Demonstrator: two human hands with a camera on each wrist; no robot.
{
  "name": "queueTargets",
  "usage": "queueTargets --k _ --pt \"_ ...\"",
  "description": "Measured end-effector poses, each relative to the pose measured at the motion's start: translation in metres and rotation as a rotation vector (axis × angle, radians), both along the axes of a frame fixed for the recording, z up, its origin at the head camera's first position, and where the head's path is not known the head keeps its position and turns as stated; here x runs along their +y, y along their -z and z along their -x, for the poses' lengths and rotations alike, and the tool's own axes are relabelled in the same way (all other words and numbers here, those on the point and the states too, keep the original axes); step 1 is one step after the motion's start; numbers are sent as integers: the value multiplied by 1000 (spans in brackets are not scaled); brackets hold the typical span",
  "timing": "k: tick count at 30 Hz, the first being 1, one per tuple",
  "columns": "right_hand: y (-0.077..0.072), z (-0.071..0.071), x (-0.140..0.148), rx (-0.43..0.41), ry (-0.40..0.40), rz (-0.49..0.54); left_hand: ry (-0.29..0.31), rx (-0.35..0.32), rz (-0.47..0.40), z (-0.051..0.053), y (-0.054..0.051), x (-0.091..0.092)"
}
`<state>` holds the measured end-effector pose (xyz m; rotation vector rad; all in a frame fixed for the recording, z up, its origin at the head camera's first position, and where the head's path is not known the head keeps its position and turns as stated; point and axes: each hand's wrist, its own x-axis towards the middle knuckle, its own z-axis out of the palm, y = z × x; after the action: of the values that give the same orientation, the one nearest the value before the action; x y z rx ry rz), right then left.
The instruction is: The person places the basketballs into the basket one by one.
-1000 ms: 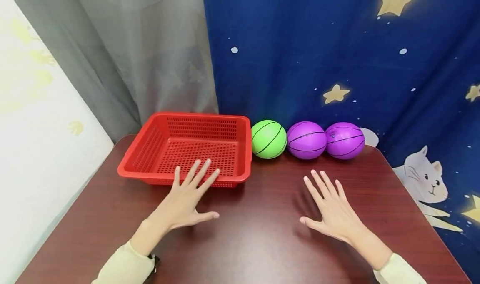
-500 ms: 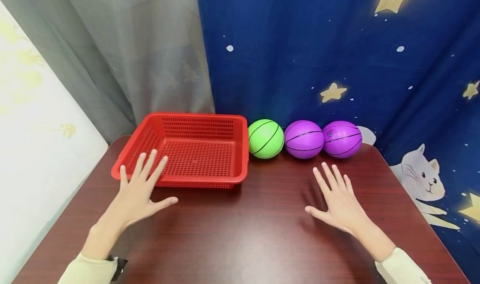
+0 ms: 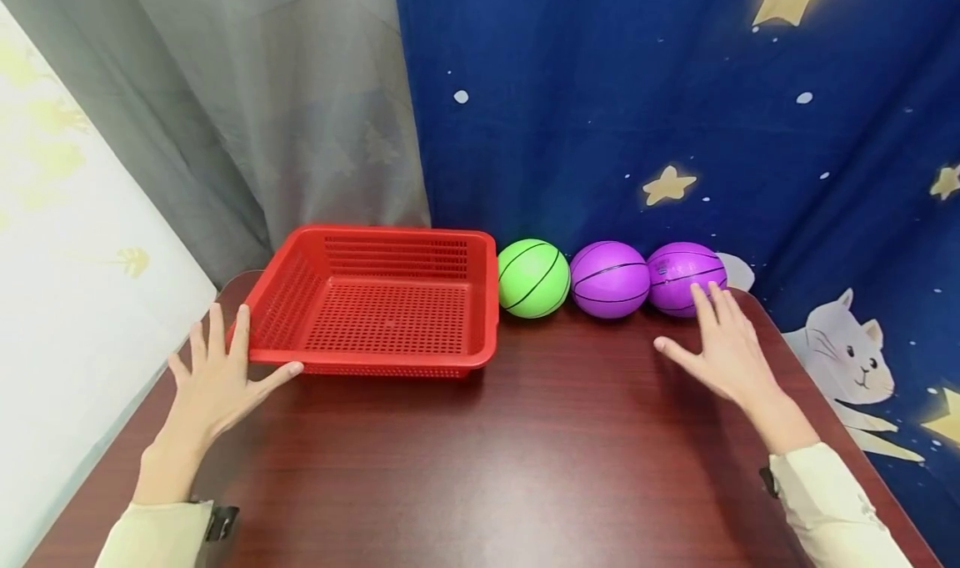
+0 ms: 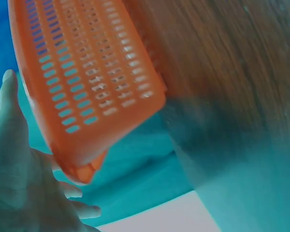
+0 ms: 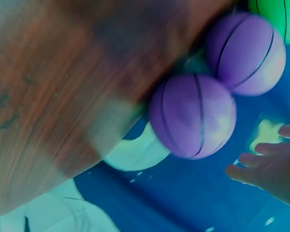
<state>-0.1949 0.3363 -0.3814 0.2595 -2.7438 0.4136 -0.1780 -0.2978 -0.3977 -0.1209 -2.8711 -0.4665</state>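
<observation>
A red plastic basket (image 3: pixel 375 359) with slotted walls stands at the back left of the table. My left hand (image 3: pixel 213 384), fingers spread, is at its near left corner; in the left wrist view the hand (image 4: pixel 24 179) is beside the basket wall (image 4: pixel 87 72), and I cannot tell whether it touches. To the basket's right sit a green ball (image 3: pixel 533 278), a purple ball (image 3: pixel 611 279) and another purple ball (image 3: pixel 678 272) in a row. My right hand (image 3: pixel 731 355), with straight fingers, is in front of the rightmost ball. The right wrist view shows the hand (image 5: pixel 275 164) apart from that ball (image 5: pixel 193 116).
The dark red-brown table (image 3: pixel 480 468) carries the basket and balls along its back edge. Behind hang a grey curtain (image 3: pixel 300 92) and a blue curtain (image 3: pixel 562 134) with stars and a printed cat. A white wall (image 3: pixel 75 301) is at the left.
My left hand has moved left, from over the basket's front to its near left corner. My right hand has moved right and forward toward the rightmost purple ball. Basket and balls stay put.
</observation>
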Motion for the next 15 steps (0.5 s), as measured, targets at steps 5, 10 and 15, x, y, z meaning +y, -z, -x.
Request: queueTargets --k 5,10,15 --pt "-7 23 22 -44 74 217 12 -72 -113 5 1 -4" --pt "-8 45 38 -129 163 352 33 -106 -202 6 4 -3" --pt "-6 68 40 -225 268 512 47 -92 -257 5 8 -5"
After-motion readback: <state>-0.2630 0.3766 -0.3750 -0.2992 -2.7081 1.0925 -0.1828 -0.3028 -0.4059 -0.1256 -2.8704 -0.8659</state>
